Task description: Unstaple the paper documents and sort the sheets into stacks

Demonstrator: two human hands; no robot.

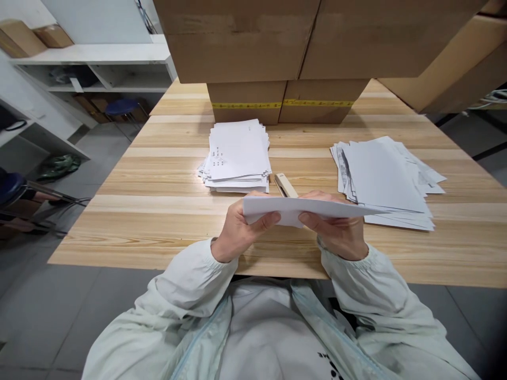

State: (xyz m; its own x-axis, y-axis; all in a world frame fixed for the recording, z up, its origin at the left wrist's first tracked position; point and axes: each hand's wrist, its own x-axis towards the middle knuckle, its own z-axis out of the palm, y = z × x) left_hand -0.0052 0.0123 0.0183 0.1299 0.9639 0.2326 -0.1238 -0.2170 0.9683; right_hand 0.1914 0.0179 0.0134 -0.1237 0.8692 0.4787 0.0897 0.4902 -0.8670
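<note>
With the dial centred on the held sheets of paper [291,206], both hands are found just inside the near edge of the wooden table [138,216]. The left hand [236,230] is clamped on the sheets at nine o'clock, thumb on the near face; the right hand [345,236] is clamped on them at three o'clock in the same way. The sheets are held nearly edge-on to the view, and their long top edge is carried past the right hand, over the near part of the right stack [386,177]; whether contact is made there cannot be told.

A stapler [285,186] is set just beyond the sheets, near twelve o'clock, its near end hidden behind them. At eleven o'clock the left stack [240,150] is seen, uneven at its borders, with a printed sheet on top. The right stack, at two o'clock, is fanned more loosely, its corners spread outward. Between the stacks a lane of exposed wood is left, partly taken up by the stapler. Farther out at twelve, the table is bounded by cardboard boxes [245,100]. The widest open room is given at nine o'clock, out to the slanting left edge.
</note>
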